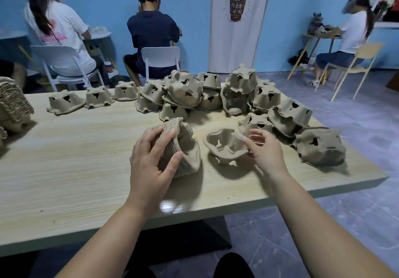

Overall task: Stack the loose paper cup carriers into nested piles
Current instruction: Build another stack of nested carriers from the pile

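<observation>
Knees in dark trousers [233, 264] at bottom of view, under the near edge of the table [75, 169]. Table is light wood and runs left to right.

Big loose heap of cup carriers [216, 96] along the far edge, from the middle to the far right corner. Mostly upside down, some leaning on each other. Three more singles [64, 101] sit in a row on the far edge, left of the heap, apart from one another. One carrier [319, 148] lies on its side at the right edge.

Finished nested piles [13, 105] at the left edge, partly cut off by the frame.

Nested stack [185, 148] is mid-table towards the near edge, tipped on its side with the open end facing right. Left hand [151, 159] grips it, fingers curled over the top and thumb on the near side.

Single carrier [224, 146] is just right of the stack, open side up, not touching it. Right hand [264, 150] pinches its right rim between thumb and forefinger, other fingers loosely bent. Cannot tell whether it rests on the table or is held just above it.
</observation>
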